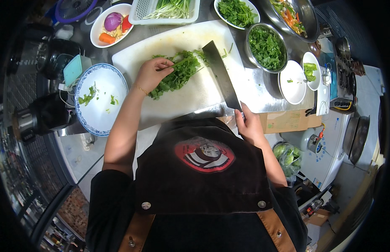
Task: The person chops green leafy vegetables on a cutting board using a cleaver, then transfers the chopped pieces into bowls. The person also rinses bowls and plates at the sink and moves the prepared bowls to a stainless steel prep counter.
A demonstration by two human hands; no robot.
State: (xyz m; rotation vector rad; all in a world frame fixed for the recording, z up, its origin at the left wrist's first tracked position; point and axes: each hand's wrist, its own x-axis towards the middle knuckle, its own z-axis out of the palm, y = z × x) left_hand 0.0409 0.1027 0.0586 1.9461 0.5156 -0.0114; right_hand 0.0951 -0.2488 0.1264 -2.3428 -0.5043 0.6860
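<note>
My left hand (154, 73) pinches a green stem at the left side of a bunch of leafy herbs (179, 71), which looks like cilantro. The bunch lies across the white cutting board (195, 102). In my right hand (252, 123) is the handle of a cleaver (220, 71). Its broad blade slants up and left over the board's right half, to the right of the bunch. Whether the blade touches the board I cannot tell. A few cut stem pieces (226, 53) are scattered beyond the blade.
At the left stands a blue-rimmed plate (102, 116) with herb scraps. Behind the board are a bowl with onion and carrot (95, 31) and a white basket of green stalks (165, 21). Right of it stand a metal bowl of chopped greens (266, 47) and a white bowl (292, 89).
</note>
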